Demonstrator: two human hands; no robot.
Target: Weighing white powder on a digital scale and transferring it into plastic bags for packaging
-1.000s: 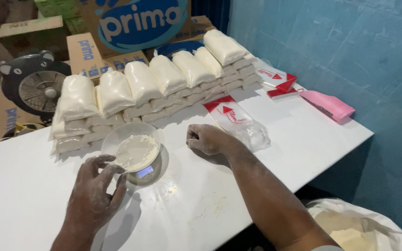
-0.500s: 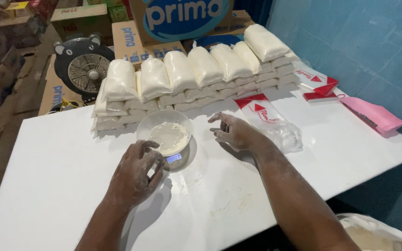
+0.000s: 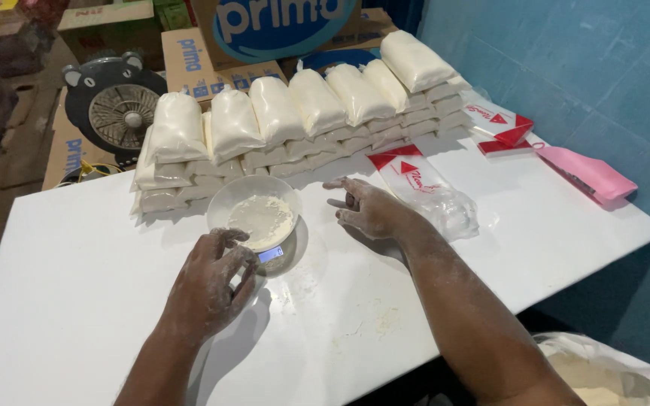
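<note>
A clear bowl (image 3: 223,201) of white flour stands on a small digital scale (image 3: 274,256) near the middle of the white table (image 3: 69,301). My left hand (image 3: 212,282), dusted with flour, hovers at the bowl's near edge with fingers curled and holds nothing. My right hand (image 3: 366,208) rests flat on the table to the right of the bowl, fingers spread. Just right of it lies an empty clear plastic bag (image 3: 430,192) with a red printed top.
Stacked filled flour bags (image 3: 295,120) line the table's far side. More red-topped bags (image 3: 502,128) and a pink packet (image 3: 588,174) lie at the right. Cardboard boxes (image 3: 189,53) and a small fan (image 3: 118,113) stand behind. An open flour sack (image 3: 611,372) sits low right.
My view has shifted, so the table sits more centred. Both hands stay by the bowl; the right hand has spread flat beside the empty bag.
</note>
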